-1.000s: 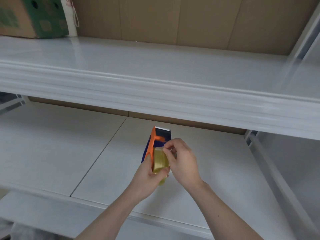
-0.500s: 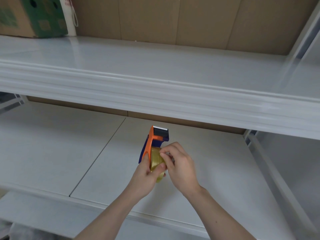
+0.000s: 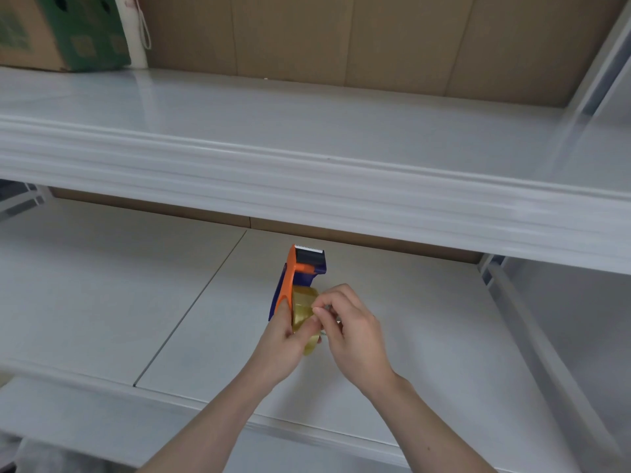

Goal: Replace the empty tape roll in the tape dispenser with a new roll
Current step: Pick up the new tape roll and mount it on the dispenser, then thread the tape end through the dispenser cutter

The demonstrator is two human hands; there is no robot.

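An orange and dark blue tape dispenser (image 3: 300, 268) is held upright over the lower shelf, its toothed blade at the top. A yellowish clear tape roll (image 3: 302, 307) sits on it below the blade. My left hand (image 3: 283, 343) grips the dispenser from the left and below, with its thumb on the roll. My right hand (image 3: 351, 329) is at the roll's right side, fingertips pinched on the roll's surface. The hands hide the lower part of the roll and the dispenser's handle.
The white lower shelf (image 3: 426, 336) lies under my hands, with a seam (image 3: 191, 305) to the left. An upper white shelf (image 3: 307, 131) juts out above. A green and brown cardboard box (image 3: 61, 29) stands at its far left. Brown cardboard backs both shelves.
The dispenser with the roll has shifted slightly left and down. My right-hand fingers have moved from the roll's top to a lower spot on its right side.
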